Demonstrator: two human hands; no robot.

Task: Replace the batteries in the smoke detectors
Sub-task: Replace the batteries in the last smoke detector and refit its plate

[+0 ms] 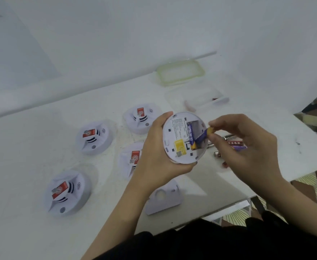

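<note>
My left hand [154, 152] grips a white round smoke detector [174, 139], held with its back side and open battery bay facing me. One purple battery [190, 134] lies seated in the bay. My right hand [242, 145] pinches a second purple battery [203, 136] by its gold end, with the battery tilted into the bay. Several more white detectors with red labels sit face up on the table, one at the far left [93, 136], one nearest me [66, 192], one behind [140, 120] and one partly hidden by my left wrist [129, 160].
Loose batteries [234, 143] lie on the white table [32, 147] under my right hand. A detached white cover [164, 198] lies near the front edge. A clear box [199, 98] and its green-rimmed lid [180, 72] stand at the back. The table ends at right.
</note>
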